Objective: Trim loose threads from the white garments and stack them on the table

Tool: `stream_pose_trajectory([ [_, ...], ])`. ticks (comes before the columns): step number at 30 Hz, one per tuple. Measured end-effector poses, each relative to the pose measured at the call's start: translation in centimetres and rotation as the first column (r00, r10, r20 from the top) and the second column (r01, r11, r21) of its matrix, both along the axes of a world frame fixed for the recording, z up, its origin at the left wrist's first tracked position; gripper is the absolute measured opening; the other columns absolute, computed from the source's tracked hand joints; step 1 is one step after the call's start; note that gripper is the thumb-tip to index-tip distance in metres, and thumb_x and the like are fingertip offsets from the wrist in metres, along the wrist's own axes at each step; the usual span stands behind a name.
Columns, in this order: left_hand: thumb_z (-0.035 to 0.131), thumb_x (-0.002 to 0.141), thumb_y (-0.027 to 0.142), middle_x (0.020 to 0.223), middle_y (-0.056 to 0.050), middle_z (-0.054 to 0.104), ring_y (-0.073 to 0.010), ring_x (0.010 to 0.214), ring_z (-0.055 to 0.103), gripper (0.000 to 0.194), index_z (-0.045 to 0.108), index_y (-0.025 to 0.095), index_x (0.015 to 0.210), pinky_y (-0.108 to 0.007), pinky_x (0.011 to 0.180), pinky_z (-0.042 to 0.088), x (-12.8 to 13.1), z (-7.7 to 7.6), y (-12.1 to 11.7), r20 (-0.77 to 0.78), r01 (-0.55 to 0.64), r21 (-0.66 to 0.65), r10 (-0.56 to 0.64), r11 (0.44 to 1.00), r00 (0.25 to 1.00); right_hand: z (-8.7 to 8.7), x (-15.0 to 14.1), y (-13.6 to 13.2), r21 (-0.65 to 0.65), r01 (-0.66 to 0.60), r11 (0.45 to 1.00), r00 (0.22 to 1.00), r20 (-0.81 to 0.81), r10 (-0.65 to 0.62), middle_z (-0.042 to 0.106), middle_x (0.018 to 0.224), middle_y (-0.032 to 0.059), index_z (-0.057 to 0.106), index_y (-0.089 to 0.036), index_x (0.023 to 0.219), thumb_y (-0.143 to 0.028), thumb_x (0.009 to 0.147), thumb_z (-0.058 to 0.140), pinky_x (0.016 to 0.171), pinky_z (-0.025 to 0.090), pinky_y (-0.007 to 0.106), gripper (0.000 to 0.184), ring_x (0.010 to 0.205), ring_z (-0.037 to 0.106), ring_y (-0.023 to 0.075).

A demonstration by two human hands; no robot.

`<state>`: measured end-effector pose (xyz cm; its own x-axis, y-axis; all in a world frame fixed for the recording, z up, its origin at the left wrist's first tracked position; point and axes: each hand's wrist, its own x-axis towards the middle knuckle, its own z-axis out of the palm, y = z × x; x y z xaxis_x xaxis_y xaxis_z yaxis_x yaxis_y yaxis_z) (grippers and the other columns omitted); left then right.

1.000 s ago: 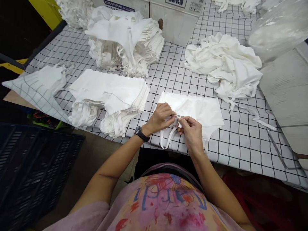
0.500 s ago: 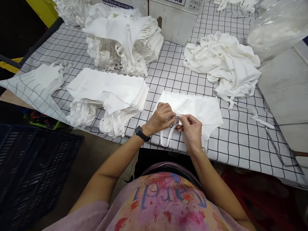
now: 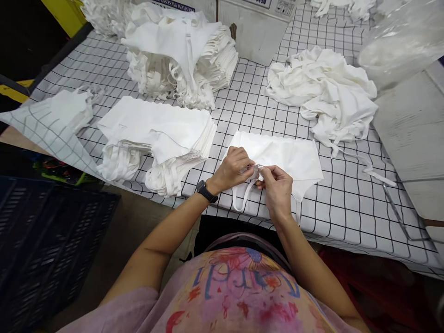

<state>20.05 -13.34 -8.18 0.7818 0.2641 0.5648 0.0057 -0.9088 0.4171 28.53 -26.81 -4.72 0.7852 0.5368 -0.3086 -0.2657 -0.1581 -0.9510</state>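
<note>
A white strappy garment, like a camisole top (image 3: 274,148), lies flat on the table in front of me, its wavy hem away from me. My left hand (image 3: 236,167) is closed in a pinch over its left side, on a thin strap. My right hand (image 3: 277,186) pinches the same white strap (image 3: 261,174) just to the right, fingertips close to the left ones. A small fitting seems to sit between them, too small to make out. One strap loop (image 3: 244,198) hangs down below the hands toward the table edge; another pokes out beside my right wrist.
Left of me lies a neat stack of white tops (image 3: 156,129), with a taller pile (image 3: 180,51) behind. A loose white heap (image 3: 322,92) is at right, near a carton (image 3: 412,134) and a plastic bag (image 3: 405,41). Dark blue crates (image 3: 52,249) stand lower left.
Both hands keep nearly the same pinch on the strap. The whole view has shifted very slightly; nothing has been let go or taken up.
</note>
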Motion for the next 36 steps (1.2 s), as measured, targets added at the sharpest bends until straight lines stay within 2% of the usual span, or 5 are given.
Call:
stream_pose_trajectory([
  [5,0.060,0.091,0.012,0.074,0.000,0.066,-0.0176,0.081,0.060,0.011,0.064,0.018,0.083,-0.036,0.081,0.044,0.07,-0.05,-0.01,0.035,0.025,0.042,-0.026,0.999,0.999,-0.21,0.10,-0.03,0.006,-0.001,1.000,1.000,0.014,0.000,0.063,0.065,-0.0032,0.068,-0.019,0.072,-0.033,0.080,0.075,0.049,0.049,0.023,0.017,0.052,0.058,0.0100],
  [14,0.055,0.096,0.014,0.074,-0.002,0.064,-0.0184,0.081,0.059,0.018,0.062,0.018,0.081,-0.037,0.081,0.045,0.03,-0.03,-0.12,0.016,0.031,0.128,-0.033,0.991,0.999,-0.01,-0.05,0.19,-0.009,-0.021,1.000,0.999,0.030,0.021,0.058,0.060,-0.0047,0.065,-0.020,0.069,-0.030,0.081,0.072,0.051,0.049,0.022,0.017,0.051,0.058,0.0096],
  [20,0.052,0.098,0.014,0.074,-0.002,0.063,-0.0192,0.082,0.058,0.023,0.062,0.019,0.079,-0.039,0.082,0.046,0.02,0.22,-0.16,-0.036,0.044,0.118,-0.040,0.992,0.999,0.08,-0.02,0.32,-0.012,-0.010,1.000,0.999,0.035,0.010,0.057,0.061,-0.0054,0.064,-0.020,0.068,-0.029,0.080,0.070,0.052,0.050,0.022,0.016,0.051,0.058,0.0094],
  [28,0.054,0.096,0.012,0.073,-0.002,0.063,-0.0180,0.080,0.058,0.017,0.063,0.017,0.082,-0.037,0.081,0.046,-0.03,0.03,-0.15,0.041,0.032,0.125,-0.037,0.992,0.998,0.09,-0.05,0.22,-0.023,-0.036,0.999,0.998,0.049,0.037,0.057,0.059,-0.0052,0.062,-0.020,0.067,-0.028,0.082,0.069,0.052,0.050,0.022,0.018,0.050,0.058,0.0091],
  [36,0.054,0.098,0.015,0.075,-0.002,0.065,-0.0190,0.081,0.060,0.019,0.063,0.019,0.082,-0.039,0.080,0.046,0.01,-0.03,-0.14,-0.024,0.031,0.086,-0.029,0.996,0.999,0.07,-0.17,0.07,-0.024,-0.082,0.996,0.995,0.048,0.083,0.056,0.057,-0.0049,0.063,-0.020,0.066,-0.027,0.082,0.069,0.050,0.048,0.022,0.018,0.051,0.057,0.0091],
])
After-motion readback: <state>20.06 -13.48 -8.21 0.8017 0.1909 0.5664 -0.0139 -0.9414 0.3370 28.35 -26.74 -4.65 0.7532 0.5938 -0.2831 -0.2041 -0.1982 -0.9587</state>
